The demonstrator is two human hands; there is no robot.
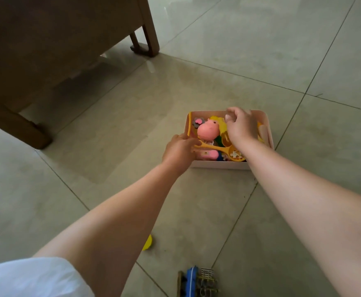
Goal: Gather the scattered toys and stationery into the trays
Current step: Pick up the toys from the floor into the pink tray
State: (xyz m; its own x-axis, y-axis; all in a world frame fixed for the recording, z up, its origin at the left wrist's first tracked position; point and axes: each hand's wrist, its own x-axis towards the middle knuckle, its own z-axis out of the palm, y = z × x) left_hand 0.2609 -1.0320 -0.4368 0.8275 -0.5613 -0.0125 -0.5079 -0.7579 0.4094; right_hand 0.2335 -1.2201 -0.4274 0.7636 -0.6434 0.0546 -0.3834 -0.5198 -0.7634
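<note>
A: Head view. Your pale pink rectangular plastic tray (218, 165) sits on the grey glossy tiled floor (261, 61), right of centre. Contents?

B: Packed. A pink rubbery pig-head toy (208, 130) lies upper left in it, a grey and pink flower-shaped piece (197, 122) just beside that at the far left corner, something yellow (219, 121) behind the pig. A yellow plastic scoop (228, 152) lies across the near side, handle left, bowl right, small white pieces in the bowl.

A: Your hands?

B: Your left hand (180, 150) is at the tray's near left corner, fingers curled on the scoop's handle end. Your right hand (240, 127) hangs over the tray's middle, fingers loosely curled, thumb and forefinger close together; I cannot tell whether they pinch anything.

A: Around it?

B: A small yellow rounded toy (147, 243) lies on the floor by your left forearm, well apart from the tray. A blue and tan toy vehicle (193, 281) sits at the bottom edge. Brown wooden furniture (57, 39) with legs stands upper left. A white sleeve (29, 277) shows bottom left. Your right forearm hides the tray's near right corner.
</note>
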